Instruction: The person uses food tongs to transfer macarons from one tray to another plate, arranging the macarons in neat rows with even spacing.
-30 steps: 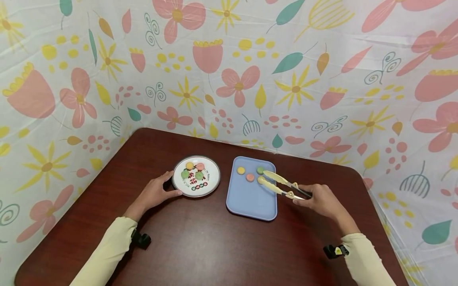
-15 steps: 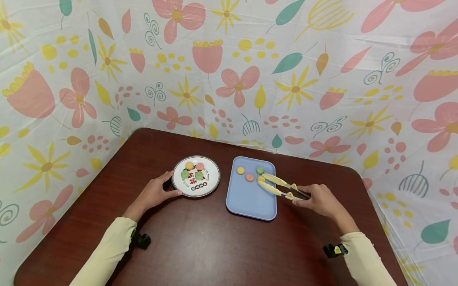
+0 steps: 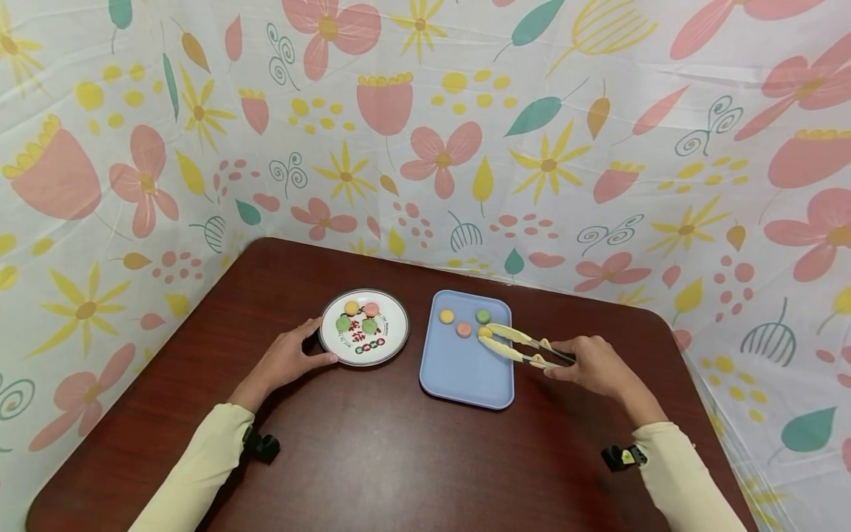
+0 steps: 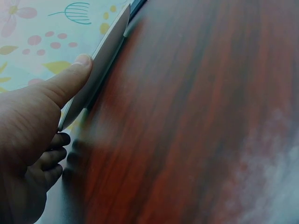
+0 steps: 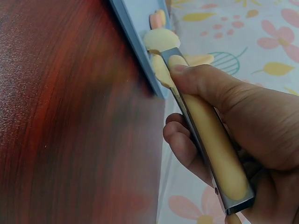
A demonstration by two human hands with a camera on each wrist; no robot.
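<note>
My left hand (image 3: 292, 357) holds the near-left rim of a round white plate (image 3: 394, 343), the thumb lying along the rim in the left wrist view. Two green macarons (image 3: 369, 326), a yellow macaron (image 3: 351, 308) and a pink macaron (image 3: 370, 309) sit on that plate. My right hand (image 3: 594, 367) grips cream-tipped kitchen tongs (image 3: 503, 350) by their handles. Their two tips stand on either side of a yellow macaron (image 3: 485, 332) on the blue tray (image 3: 465, 380). Just beyond the tips lies a green macaron (image 3: 483, 316).
Further left on the tray are a pink macaron (image 3: 463, 330) and another yellow macaron (image 3: 447, 316). The dark wooden table (image 3: 385, 458) meets a flower-patterned cloth (image 3: 425, 148) at its back and sides. Each wrist wears a small black camera (image 3: 621, 458).
The tongs' upper tip has come away from the green macaron toward me, and the tips have drawn closer together around the yellow macaron. My left hand and the plate have stayed put.
</note>
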